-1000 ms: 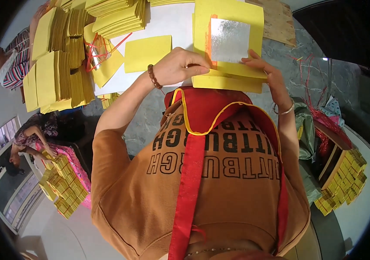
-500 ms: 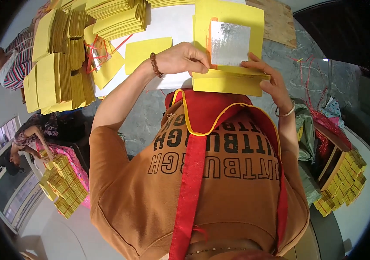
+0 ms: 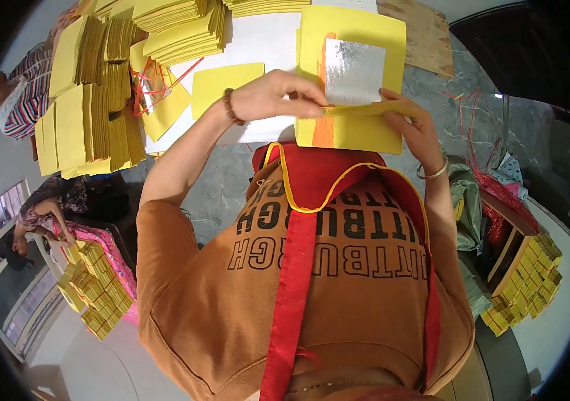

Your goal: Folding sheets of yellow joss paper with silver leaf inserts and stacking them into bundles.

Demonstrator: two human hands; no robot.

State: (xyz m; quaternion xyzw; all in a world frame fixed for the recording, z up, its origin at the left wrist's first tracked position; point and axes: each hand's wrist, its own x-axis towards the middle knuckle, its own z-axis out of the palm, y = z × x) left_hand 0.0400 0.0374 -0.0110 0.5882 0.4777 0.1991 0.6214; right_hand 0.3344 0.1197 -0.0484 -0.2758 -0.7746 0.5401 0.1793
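Observation:
A stack of yellow joss paper sheets (image 3: 352,134) lies before me at the table's near edge. Its visible faces carry a silver foil square (image 3: 355,70) and an orange stripe. Across its middle a narrow folded yellow sheet (image 3: 365,109) stands slightly raised. My left hand (image 3: 275,97), with a brown bead bracelet, pinches the fold's left end between thumb and fingers. At the right end my right hand (image 3: 415,123), wearing a bangle, is closed on the same fold. To the left of the stack rests a separate plain yellow sheet (image 3: 227,85).
Tall stacks of yellow paper (image 3: 84,100) crowd the table's left side, beside tangled red ties (image 3: 155,83). A wooden board (image 3: 418,33) lies at the far right. Bundled yellow paper (image 3: 525,284) is piled lower right. Another person (image 3: 44,207) works over bundles at left.
The near flap has been lifted and narrowed into a folded strip, uncovering the orange-striped sheet beneath. My hands stay at the fold's two ends; the right has moved slightly inward.

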